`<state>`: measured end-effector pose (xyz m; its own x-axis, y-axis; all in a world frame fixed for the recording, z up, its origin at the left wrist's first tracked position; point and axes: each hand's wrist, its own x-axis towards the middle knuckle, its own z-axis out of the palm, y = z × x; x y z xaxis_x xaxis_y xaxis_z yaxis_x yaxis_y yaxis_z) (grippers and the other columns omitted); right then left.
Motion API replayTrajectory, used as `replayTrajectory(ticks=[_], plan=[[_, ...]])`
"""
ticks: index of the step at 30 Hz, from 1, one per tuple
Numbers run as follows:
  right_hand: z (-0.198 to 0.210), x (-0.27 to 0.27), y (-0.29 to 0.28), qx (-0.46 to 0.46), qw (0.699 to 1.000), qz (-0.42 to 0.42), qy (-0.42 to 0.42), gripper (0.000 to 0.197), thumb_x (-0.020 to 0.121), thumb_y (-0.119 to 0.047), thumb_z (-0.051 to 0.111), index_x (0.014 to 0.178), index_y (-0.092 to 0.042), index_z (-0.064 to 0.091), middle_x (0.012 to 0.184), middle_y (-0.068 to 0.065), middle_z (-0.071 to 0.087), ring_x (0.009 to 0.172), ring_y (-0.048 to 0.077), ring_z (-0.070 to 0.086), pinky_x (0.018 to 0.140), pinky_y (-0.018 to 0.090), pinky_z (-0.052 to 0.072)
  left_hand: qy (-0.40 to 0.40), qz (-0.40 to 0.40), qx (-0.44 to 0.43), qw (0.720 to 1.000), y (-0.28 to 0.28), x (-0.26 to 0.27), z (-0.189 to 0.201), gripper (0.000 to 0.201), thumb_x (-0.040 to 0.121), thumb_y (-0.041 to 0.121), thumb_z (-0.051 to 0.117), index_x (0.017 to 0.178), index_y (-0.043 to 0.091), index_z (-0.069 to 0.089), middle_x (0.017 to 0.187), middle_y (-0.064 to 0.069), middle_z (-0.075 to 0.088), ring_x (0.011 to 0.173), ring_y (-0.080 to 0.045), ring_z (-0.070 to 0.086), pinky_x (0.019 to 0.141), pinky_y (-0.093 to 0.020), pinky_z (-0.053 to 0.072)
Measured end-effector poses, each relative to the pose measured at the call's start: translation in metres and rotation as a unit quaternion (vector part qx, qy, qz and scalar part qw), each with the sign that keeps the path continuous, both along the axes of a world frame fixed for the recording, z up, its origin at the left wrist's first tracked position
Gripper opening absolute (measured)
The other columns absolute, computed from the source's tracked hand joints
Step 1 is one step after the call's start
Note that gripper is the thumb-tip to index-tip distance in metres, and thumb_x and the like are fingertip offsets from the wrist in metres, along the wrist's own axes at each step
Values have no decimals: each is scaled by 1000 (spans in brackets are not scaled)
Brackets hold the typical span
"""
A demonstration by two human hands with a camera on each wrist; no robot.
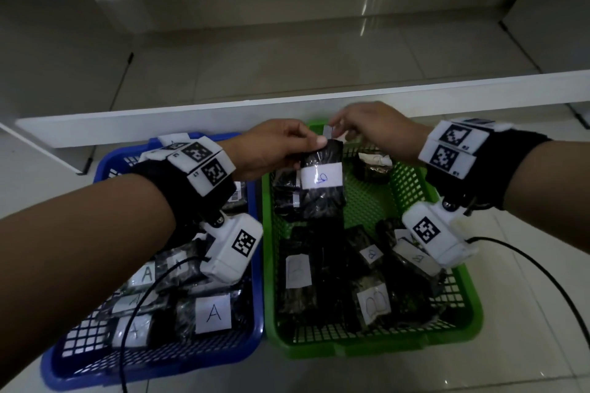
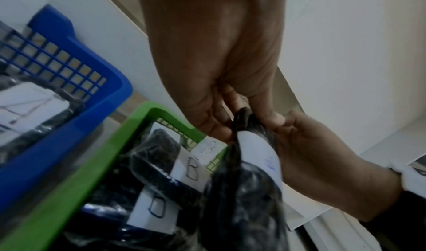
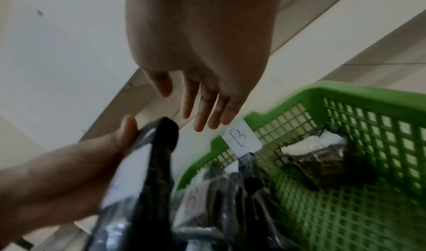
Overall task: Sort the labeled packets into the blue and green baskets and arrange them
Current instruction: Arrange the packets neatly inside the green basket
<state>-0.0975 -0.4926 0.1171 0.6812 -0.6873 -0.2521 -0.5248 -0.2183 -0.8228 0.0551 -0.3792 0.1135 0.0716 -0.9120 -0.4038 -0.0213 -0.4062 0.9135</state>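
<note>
Blue basket (image 1: pixel 258 268) left of green basket (image 1: pixel 472 322)

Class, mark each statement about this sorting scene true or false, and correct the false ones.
1. The left hand pinches the top of a dark packet. True.
2. That packet hangs over the blue basket. False: it hangs over the green basket.
3. The right hand grips the packet firmly. False: its fingers are straight, just off the packet's top.
4. Packets in the blue basket bear the letter A. True.
5. The green basket carries a paper tag marked B. True.
</note>
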Motion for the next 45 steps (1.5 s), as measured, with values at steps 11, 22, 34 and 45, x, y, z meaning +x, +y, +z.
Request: replayTrajectory(ticks=[11, 22, 34, 45], plan=[[23, -15, -23, 179, 982, -13, -60, 29, 89, -8, 57, 119, -7, 57, 114, 13, 62, 101, 25, 64, 83, 36, 56, -269, 53, -82, 958, -10, 1, -14, 32, 95, 38, 51, 111, 10, 52, 107, -3, 59, 97, -17, 58, 84, -32, 48], [-2, -2, -12, 128, 973, -166, -97, 5, 88, -9, 53, 86, -14, 55, 87, 8, 62, 77, 25, 64, 65, 36, 55, -670, -245, -87, 695, 29, 33, -48, 72, 70, 74, 57, 118, 22, 49, 119, 2, 51, 117, -17, 39, 100, -39, 20], [-27, 6, 3, 79, 977, -181, -76, 23, 84, -18, 62, 105, -17, 53, 98, 7, 62, 79, 22, 62, 58, 29, 47, -560, -110, -64, 818, 29, 27, -51, 98, 54, 86, 51, 119, 15, 35, 117, 3, 32, 111, -12, 30, 101, -38, 20], [-30, -15, -13, -7, 945, -311, -98, 18, 84, -19, 55, 102, -16, 52, 82, -1, 57, 69, 16, 57, 65, 31, 50, -688, -319, -83, 647, -10, 25, -44, 73, 90, 3, 47, 141, 50, 26, 151, -7, 17, 133, -30, 23, 105, -43, 27]])
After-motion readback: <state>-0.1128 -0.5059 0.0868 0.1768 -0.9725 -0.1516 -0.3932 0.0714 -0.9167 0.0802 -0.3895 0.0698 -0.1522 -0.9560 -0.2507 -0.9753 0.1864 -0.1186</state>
